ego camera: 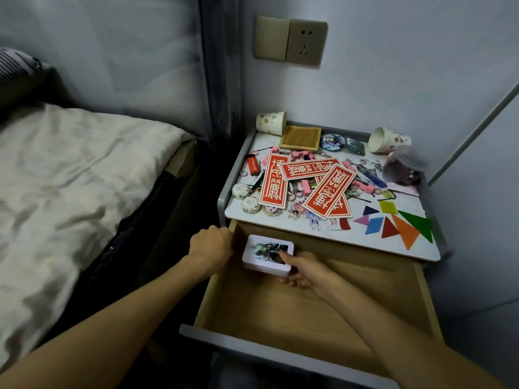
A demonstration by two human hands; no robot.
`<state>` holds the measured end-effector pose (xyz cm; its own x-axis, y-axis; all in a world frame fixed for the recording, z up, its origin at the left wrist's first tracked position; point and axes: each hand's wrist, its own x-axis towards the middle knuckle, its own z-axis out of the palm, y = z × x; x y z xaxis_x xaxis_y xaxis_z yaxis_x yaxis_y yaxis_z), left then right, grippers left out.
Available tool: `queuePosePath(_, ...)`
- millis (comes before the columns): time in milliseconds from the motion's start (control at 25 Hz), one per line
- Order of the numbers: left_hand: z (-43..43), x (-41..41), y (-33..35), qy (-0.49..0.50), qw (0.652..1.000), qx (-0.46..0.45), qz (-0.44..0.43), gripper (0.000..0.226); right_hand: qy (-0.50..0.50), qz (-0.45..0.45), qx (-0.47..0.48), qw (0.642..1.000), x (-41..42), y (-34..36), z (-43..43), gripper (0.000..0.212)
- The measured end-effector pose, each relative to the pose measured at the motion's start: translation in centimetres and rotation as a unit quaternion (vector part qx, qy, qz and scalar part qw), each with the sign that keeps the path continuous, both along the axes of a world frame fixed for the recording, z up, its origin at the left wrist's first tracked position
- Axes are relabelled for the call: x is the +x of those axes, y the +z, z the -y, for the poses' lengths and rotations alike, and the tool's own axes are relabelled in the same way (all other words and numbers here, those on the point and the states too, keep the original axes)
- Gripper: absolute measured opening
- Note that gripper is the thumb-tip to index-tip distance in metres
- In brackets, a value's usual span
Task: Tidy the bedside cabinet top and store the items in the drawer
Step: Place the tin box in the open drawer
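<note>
Left hand [210, 245] curled tight over the left wall of the open drawer [295, 313], at its back corner, presumably to steady it. Right hand [306, 272] just beside, thumb on top and fingers beneath, pinching a stack of white-bordered cards [265, 252] by its near-right corner. Hands close together, the stack between them. Stack held roughly flat over the drawer's back-left corner, long axis running left to right, about parallel with the cabinet's front edge; whether already touching the drawer floor, impossible to tell. Probably next: straight down and release, with no reach needed and the left and back walls close enough to serve as stops. Beyond the hands, up and to the right, the cabinet top [393, 242] under its clutter: at least 3 red paper strips [328, 189] in a crossed heap, coloured tangram pieces [404, 228] at the front-right, 2 paper cups [271, 122] at the back. For that heap, the right hand nearer; the left well placed only for the top's left edge.
</note>
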<state>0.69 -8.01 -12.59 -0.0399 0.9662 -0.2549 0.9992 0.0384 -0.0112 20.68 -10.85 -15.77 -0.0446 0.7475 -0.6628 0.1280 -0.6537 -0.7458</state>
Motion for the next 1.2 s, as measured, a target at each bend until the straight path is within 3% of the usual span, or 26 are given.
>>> queuePosePath(200, -0.6, -0.6, -0.3, -0.016, 1.000, 0.005, 0.000, 0.014, 0.033, 0.084, 0.029, 0.996, -1.7, -1.9, -1.7, 0.026)
queuePosePath(600, -0.8, -0.8, -1.5, -0.044, 0.998, 0.030, -0.017, 0.020, -0.047, 0.082, 0.077, 0.993, -3.3, -4.3, -2.0, 0.022)
queuePosePath(760, -1.0, -0.9, -2.1, -0.046, 0.998, 0.039, -0.011, 0.020, -0.022, 0.131, 0.098, 0.986, -3.1, -4.8, -2.1, 0.022)
queuePosePath(960, -0.7, -0.8, -2.5, -0.072, 0.995, 0.046, -0.059, 0.016, 0.016, 0.187, 0.100, 0.977, -3.1, -5.0, -2.2, 0.039)
queuePosePath(1120, -0.1, -0.7, -1.4, -0.081, 0.992, 0.035, -0.091, 0.015, 0.054, 0.213, 0.109, 0.970, -2.5, -3.4, -1.5, 0.028)
queuePosePath(1200, -0.1, -1.0, 0.5, -0.075, 0.992, 0.048, -0.091, 0.018, 0.106, 0.273, 0.136, 0.946, -1.6, -1.5, -1.1, 0.020)
